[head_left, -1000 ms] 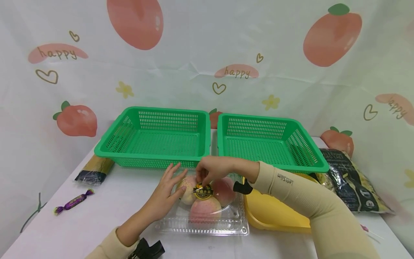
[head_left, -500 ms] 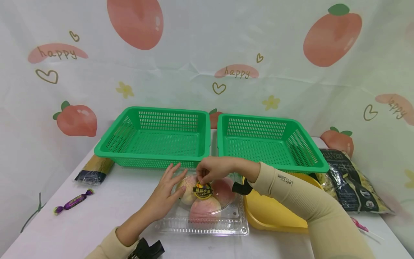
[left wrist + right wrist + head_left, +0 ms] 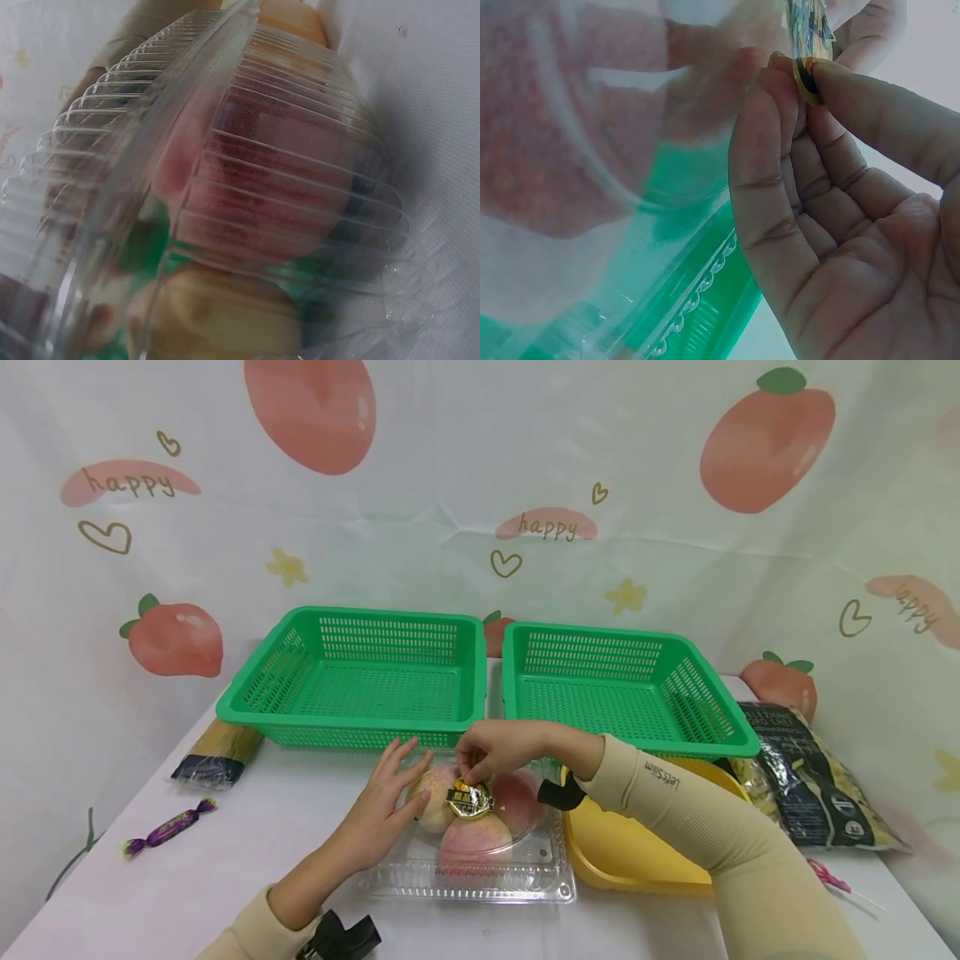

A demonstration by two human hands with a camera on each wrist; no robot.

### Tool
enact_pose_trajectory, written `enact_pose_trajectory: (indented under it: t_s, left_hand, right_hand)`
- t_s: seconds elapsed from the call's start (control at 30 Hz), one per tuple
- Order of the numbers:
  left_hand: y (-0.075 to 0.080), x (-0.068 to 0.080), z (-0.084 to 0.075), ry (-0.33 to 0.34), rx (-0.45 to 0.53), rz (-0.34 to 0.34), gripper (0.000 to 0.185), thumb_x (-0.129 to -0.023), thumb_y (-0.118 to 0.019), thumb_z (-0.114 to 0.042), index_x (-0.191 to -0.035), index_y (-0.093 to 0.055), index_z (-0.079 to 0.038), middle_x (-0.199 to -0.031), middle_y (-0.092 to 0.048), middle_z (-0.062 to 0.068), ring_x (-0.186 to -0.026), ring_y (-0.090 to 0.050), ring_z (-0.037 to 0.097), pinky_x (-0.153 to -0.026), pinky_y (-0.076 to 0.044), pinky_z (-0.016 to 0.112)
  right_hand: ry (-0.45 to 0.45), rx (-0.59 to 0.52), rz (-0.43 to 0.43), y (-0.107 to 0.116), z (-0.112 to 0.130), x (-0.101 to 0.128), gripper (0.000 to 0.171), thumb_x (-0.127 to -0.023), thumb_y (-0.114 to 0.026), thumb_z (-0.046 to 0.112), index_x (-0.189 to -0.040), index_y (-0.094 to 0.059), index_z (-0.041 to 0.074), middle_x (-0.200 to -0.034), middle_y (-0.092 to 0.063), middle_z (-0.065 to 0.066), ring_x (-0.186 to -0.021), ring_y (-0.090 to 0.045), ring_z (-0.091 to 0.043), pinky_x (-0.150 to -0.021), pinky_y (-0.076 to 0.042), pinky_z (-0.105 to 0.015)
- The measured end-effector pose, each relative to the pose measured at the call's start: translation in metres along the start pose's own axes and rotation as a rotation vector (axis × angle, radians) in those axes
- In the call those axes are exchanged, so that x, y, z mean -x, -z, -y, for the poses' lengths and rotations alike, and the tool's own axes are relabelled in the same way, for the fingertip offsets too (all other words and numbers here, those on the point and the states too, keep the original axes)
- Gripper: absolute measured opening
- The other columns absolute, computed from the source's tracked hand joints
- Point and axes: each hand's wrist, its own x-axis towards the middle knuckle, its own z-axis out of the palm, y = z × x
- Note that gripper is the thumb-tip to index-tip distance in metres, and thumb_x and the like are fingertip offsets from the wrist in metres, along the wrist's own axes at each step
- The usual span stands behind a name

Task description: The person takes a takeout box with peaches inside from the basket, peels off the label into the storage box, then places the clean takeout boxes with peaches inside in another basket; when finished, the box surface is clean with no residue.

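Note:
A clear plastic clamshell box (image 3: pixel 536 864) with several pinkish peaches (image 3: pixel 476 842) inside sits at the table's front middle. On its lid is a round black-and-gold sticker (image 3: pixel 471 803), bent and glinting. My right hand (image 3: pixel 501 750) pinches the sticker's far edge between thumb and forefinger. In the right wrist view the sticker (image 3: pixel 810 45) stands edge-on between those fingertips, its edge away from the lid. My left hand (image 3: pixel 384 814) lies spread over the lid's left side, fingers fairly straight. The left wrist view shows the box's ribbed side and a peach (image 3: pixel 262 165), but no left fingers clearly.
Two green baskets (image 3: pixel 352 727) (image 3: pixel 630 747) stand behind the box. A yellow tray (image 3: pixel 637 852) is just right of it, partly under my right arm. A black pasta bag (image 3: pixel 813 793) and lollipop (image 3: pixel 832 878) lie far right; a purple-wrapped candy (image 3: pixel 168 829) and brown packet (image 3: pixel 219 752) lie left.
The sticker lay flatter with its print readable; now it is buckled and shiny as the right hand draws its far edge up. The left hand has stayed put.

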Motion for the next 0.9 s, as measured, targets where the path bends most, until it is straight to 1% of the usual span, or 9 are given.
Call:
enact_pose_trajectory:
  t_s: [0.27,0.43,0.67,0.9]
  left_hand:
    - [0.0,0.0,0.0,0.011,0.005,0.011,0.051,-0.096,-0.052,-0.025,-0.14,-0.04,-0.004,-0.154,-0.02,0.015,-0.143,-0.004,0.039,-0.103,-0.019,0.07]
    - [0.0,0.0,0.001,0.003,0.002,0.001,0.05,-0.095,-0.053,-0.023,-0.14,-0.041,-0.004,-0.153,-0.021,0.016,-0.143,-0.005,0.04,-0.103,-0.018,0.07]
    - [0.0,0.0,0.0,-0.006,0.002,-0.006,0.049,-0.095,-0.052,-0.023,-0.14,-0.041,-0.004,-0.154,-0.021,0.016,-0.143,-0.005,0.041,-0.102,-0.018,0.071]
    - [0.001,0.001,-0.001,-0.003,0.005,-0.001,0.05,-0.095,-0.052,-0.022,-0.14,-0.041,-0.003,-0.154,-0.021,0.016,-0.143,-0.004,0.04,-0.102,-0.017,0.071]
  right_hand:
    - [-0.042,-0.015,-0.07,0.004,-0.003,0.005,0.008,-0.093,-0.055,0.007,-0.087,-0.059,0.003,-0.078,-0.062,-0.004,-0.067,-0.059,-0.007,-0.066,-0.054,-0.024]
    - [-0.041,-0.057,-0.094,0.006,-0.006,0.011,0.007,-0.092,-0.055,0.006,-0.087,-0.058,0.002,-0.078,-0.063,-0.005,-0.068,-0.059,-0.008,-0.066,-0.054,-0.025]
    - [-0.076,-0.106,-0.134,0.008,-0.012,0.022,0.008,-0.092,-0.056,0.008,-0.086,-0.059,0.004,-0.074,-0.064,-0.002,-0.064,-0.061,-0.012,-0.064,-0.054,-0.025]
    - [-0.053,-0.174,-0.185,0.006,-0.02,0.037,0.007,-0.093,-0.056,0.008,-0.088,-0.057,0.002,-0.076,-0.063,-0.004,-0.066,-0.062,-0.013,-0.066,-0.055,-0.028]
